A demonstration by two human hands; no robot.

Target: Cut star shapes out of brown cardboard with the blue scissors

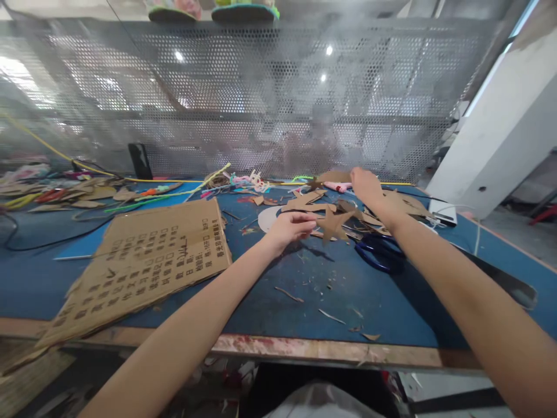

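My left hand (292, 227) pinches one point of a small brown cardboard star (335, 225) above the blue table. Farther back, my right hand (364, 184) is closed at the end of a brown cardboard piece (334, 176), near the perforated metal screen. Below my right forearm lie scissors with dark blue handles (378, 255), their blades mostly hidden. Cardboard offcuts (307, 200) and a white rounded piece (267, 219) lie behind the star. A large printed cardboard sheet (152, 255) lies to the left of my left hand.
The perforated metal screen (243, 98) stands along the table's back. Coloured cords and scraps (250, 181) lie before it. A black upright object (140, 161) stands at back left. More cardboard scraps (87, 193) lie at far left. A long dark flat object (505, 278) lies at right.
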